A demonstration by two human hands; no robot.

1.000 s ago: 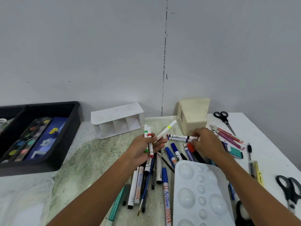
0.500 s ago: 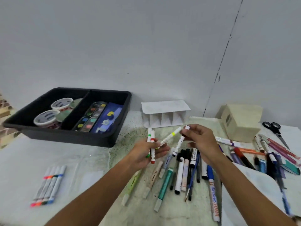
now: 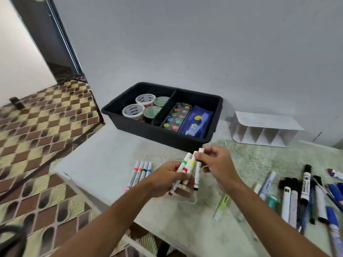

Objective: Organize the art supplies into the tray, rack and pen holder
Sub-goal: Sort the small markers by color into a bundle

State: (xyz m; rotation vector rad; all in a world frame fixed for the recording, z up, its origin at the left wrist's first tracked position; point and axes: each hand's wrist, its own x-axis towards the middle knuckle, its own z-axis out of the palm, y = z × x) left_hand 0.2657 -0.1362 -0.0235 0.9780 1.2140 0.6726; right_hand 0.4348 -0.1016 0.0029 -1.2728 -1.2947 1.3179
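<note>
A black tray (image 3: 163,133) is set on the table (image 3: 104,164) against the grey wall (image 3: 204,43) and is taken here as the landmark. Its left compartment is filled by four round tubs: two white-lidded ones (image 3: 133,111) with "Nitopo"-like lettering that cannot be read surely, and two green-topped ones (image 3: 152,112). In its right compartment a watercolour palette (image 3: 176,115) is laid beside a blue pouch (image 3: 198,122). In front of the tray's left end, four white markers (image 3: 140,172) with pink, orange, green and blue bands are lined up side by side on the table. Just in front of the tray, three white markers (image 3: 183,170) banded green, red and yellow are gripped in the curled fingers of the left hand (image 3: 167,178), and a black-tipped white marker (image 3: 198,169) is pinched near its top by the right hand (image 3: 217,164), just beside the bundle. To the right of the tray a white rack (image 3: 263,129) with open slots is stood by the wall. Further right and nearer, a heap of pens and markers (image 3: 304,197) is spread out; its print is too blurred to read. The table top is pale and speckled green; left of the tray, a brown and yellow patterned floor (image 3: 37,136) and a dark doorway (image 3: 48,38) are seen.
</note>
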